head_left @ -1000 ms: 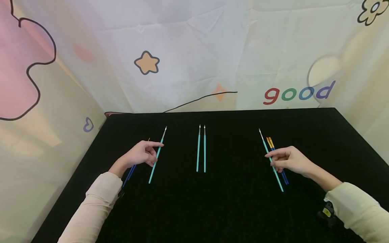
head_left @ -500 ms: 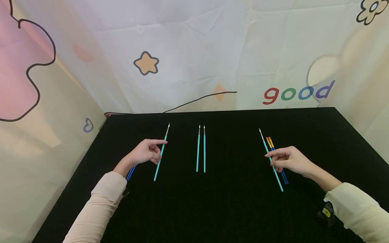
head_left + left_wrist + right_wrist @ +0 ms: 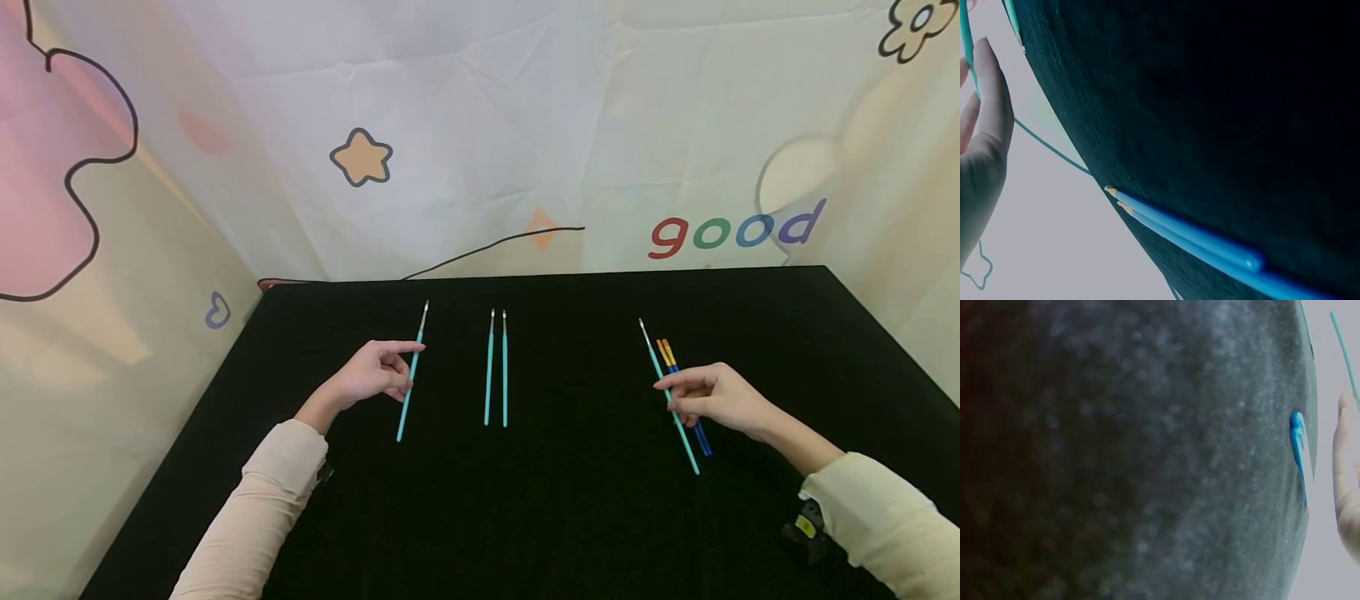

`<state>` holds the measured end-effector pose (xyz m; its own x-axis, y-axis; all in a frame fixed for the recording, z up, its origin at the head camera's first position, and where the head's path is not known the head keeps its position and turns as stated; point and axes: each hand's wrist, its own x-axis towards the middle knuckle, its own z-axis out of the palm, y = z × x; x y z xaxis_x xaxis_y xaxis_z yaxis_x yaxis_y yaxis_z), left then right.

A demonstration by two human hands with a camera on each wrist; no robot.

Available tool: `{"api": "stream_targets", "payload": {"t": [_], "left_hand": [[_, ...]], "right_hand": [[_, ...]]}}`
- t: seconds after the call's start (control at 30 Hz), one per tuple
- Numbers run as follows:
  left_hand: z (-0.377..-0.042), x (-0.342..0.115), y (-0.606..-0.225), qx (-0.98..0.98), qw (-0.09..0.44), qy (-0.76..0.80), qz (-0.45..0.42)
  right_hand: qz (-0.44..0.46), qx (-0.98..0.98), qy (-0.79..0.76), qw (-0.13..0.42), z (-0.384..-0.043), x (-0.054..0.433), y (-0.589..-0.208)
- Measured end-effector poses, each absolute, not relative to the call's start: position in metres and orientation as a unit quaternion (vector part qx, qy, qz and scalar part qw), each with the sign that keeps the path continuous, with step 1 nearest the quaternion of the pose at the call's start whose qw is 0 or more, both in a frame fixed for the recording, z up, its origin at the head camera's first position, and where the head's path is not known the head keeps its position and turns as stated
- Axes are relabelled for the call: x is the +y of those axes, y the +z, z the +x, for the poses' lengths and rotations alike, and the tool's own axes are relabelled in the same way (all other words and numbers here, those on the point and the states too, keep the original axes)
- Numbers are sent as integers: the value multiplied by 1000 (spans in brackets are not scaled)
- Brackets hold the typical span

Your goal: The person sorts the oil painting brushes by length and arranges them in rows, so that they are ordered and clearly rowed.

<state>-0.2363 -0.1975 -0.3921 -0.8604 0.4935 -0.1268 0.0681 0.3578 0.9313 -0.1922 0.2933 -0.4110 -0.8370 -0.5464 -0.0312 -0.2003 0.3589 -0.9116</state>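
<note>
Right grip: right hand (image 3: pixel 708 396), toward the table's (image 3: pixel 480 517) right edge, fingers pinched on a teal brush (image 3: pixel 686 443), bristles toward the far edge; looks raised. Blue pair (image 3: pixel 702 437) lies just beside it, partly behind the hand. Left grip: left hand (image 3: pixel 375 371), left half, fingers pinched on a second teal brush (image 3: pixel 405 410), index stretched out past the shaft, bristles toward the far edge. Another blue pair (image 3: pixel 1191 226) shows in the left wrist view, tips near a table edge, can't tell which. Farther, left of mid-table: middle pair (image 3: pixel 506 375), teal, side by side, apart, bristles to the far edge.

Progress, my read: blues are parked in twos, two teals placed, two in hand not yet down. Roughly half the teals left. Count: teal 4, blue 4, hands 2.
</note>
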Motion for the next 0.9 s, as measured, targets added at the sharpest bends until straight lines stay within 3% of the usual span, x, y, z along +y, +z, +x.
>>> {"api": "stream_targets", "payload": {"t": [0.9], "left_hand": [[-246,-180,-396,800,202,536,180]], "right_hand": [[-213,816,-510,168,-192,290,-411]]}}
